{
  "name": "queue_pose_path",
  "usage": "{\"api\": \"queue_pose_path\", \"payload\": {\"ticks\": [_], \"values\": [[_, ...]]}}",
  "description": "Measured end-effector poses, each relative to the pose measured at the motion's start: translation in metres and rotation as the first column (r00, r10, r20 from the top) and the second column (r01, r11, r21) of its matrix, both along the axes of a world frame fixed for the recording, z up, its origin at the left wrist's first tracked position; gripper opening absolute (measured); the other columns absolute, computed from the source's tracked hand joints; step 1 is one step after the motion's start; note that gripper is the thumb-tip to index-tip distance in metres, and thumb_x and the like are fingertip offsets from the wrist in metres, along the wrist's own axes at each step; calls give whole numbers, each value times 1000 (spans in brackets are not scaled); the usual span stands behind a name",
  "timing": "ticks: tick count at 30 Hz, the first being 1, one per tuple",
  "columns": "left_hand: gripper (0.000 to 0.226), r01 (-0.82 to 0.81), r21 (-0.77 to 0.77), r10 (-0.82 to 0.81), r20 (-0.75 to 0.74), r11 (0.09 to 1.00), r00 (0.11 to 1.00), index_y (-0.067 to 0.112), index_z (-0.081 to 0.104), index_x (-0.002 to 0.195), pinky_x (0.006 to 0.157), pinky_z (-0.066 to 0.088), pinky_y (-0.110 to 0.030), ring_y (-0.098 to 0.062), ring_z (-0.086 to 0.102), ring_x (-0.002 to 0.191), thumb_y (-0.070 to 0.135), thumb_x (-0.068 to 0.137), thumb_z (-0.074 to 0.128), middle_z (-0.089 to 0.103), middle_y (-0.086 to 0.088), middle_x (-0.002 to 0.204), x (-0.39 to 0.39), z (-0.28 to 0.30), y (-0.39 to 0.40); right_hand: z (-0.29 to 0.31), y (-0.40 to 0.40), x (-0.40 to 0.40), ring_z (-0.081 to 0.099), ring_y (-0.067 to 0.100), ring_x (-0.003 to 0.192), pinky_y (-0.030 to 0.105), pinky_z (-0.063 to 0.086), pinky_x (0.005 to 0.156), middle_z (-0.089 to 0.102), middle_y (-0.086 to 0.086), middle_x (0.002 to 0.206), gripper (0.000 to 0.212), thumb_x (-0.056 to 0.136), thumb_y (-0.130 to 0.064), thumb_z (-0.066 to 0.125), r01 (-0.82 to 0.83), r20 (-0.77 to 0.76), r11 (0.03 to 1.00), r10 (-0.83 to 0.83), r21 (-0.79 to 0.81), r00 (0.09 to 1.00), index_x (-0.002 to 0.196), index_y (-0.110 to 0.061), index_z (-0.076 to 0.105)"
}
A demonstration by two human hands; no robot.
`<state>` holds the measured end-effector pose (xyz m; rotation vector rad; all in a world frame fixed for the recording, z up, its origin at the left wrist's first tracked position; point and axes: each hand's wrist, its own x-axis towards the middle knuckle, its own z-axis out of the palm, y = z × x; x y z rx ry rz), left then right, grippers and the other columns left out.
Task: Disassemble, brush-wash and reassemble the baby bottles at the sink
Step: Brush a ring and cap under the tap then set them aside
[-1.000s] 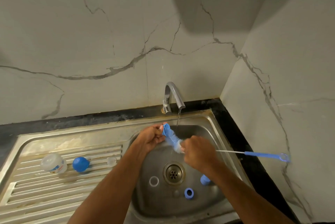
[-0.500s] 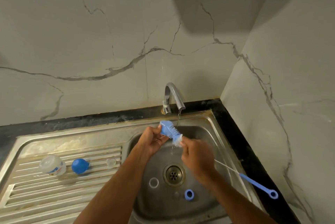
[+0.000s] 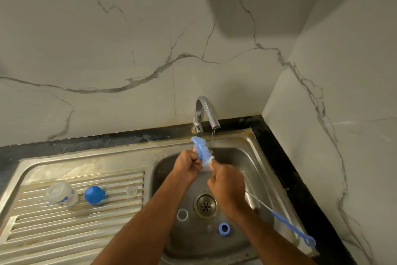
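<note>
Over the sink (image 3: 247,142), left hand (image 3: 186,165) and right hand (image 3: 227,185) curled, gripping bottle brush (image 3: 202,150) (bristles up)

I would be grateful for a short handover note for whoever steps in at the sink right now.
Left hand grips a small part I cannot make out, with the blue brush head pushed through it beside the running tap. Right hand holds the brush's wire handle.
In the basin: a clear ring and a blue ring near the drain.
On the drainboard: bottle body, blue cap, clear teat.
Done: the bottle is in pieces.
Left: finish scrubbing, wash the rings, reassemble.
</note>
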<state>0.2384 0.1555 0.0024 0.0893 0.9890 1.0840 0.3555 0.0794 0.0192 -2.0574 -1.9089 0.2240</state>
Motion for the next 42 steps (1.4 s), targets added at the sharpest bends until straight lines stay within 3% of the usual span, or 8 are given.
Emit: {"api": "queue_pose_path", "payload": {"ticks": [2, 8, 15, 18, 23, 30, 37, 42], "values": [[29, 9, 6, -9, 24, 1000, 1000, -8, 52, 128, 106, 47, -48, -41, 59, 118, 0, 101, 42, 60, -30, 126, 1, -2, -4, 0, 3, 4, 50, 4, 60, 11, 21, 48, 67, -7, 78, 14, 89, -23, 61, 56, -16, 998, -56, -9, 998, 101, -24, 68], [25, 2, -2, -2, -1, 1000, 1000, -4, 59, 115, 84, 54, -40, -31, 64, 93, -6, 96, 42, 62, -21, 106, -2, -7, -5, -1, -1, 0, 61, 6, 65, 12, 35, 54, 70, -5, 81, 19, 88, -22, 62, -22, -4, 1000, 22, 7, 1000, 106, -23, 69], [28, 114, 33, -106, -189, 993, 976, -7, 59, 121, 103, 52, -48, -30, 71, 96, -7, 97, 45, 71, -22, 106, -15, -13, -6, -8, 0, 1, 62, 5, 67, 14, 42, 57, 70, -6, 81, 16, 89, -21, 63, -46, 21, 999, 46, 16, 999, 104, -23, 69], [26, 164, 35, -154, -205, 986, 967, -4, 61, 120, 104, 52, -47, -30, 68, 100, 13, 101, 56, 74, -22, 105, -14, -10, -8, -6, 2, 1, 62, 6, 67, 18, 48, 57, 69, -6, 81, 16, 89, -23, 61, -4, 6, 1000, 4, -8, 1000, 103, -24, 68], [29, 111, 49, -103, -137, 993, 985, -4, 58, 123, 72, 63, -31, -26, 72, 91, 16, 102, 57, 68, -23, 116, -20, -6, -8, -4, 6, 0, 61, 4, 70, 14, 43, 56, 70, -6, 86, 14, 91, -25, 62, 1, -14, 1000, -2, -27, 1000, 104, -23, 67], [10, 119, 42, -111, -158, 992, 981, 4, 63, 102, 93, 58, -41, -35, 66, 114, 8, 102, 54, 65, -21, 122, -29, -3, -5, -13, 1, 10, 61, 4, 67, 15, 46, 56, 69, -6, 80, 11, 87, -21, 65, -40, 4, 999, 40, -11, 999, 97, -23, 67], [23, 156, 99, -140, -157, 983, 978, -2, 60, 119, 93, 58, -42, -29, 71, 98, -1, 99, 48, 70, -22, 112, -19, 0, -9, -8, -2, -1, 62, 4, 66, 7, 28, 53, 71, -5, 81, 21, 87, -21, 67, -95, 26, 995, 94, 28, 995, 108, -22, 69], [17, 138, 116, -120, -144, 984, 982, -2, 61, 113, 79, 61, -36, -30, 73, 97, 9, 101, 56, 71, -20, 111, -19, 4, -7, -3, 9, 3, 64, 8, 68, 18, 42, 53, 70, -5, 83, 14, 90, -25, 62, -23, 33, 1000, 23, -7, 999, 102, -22, 67]]}}
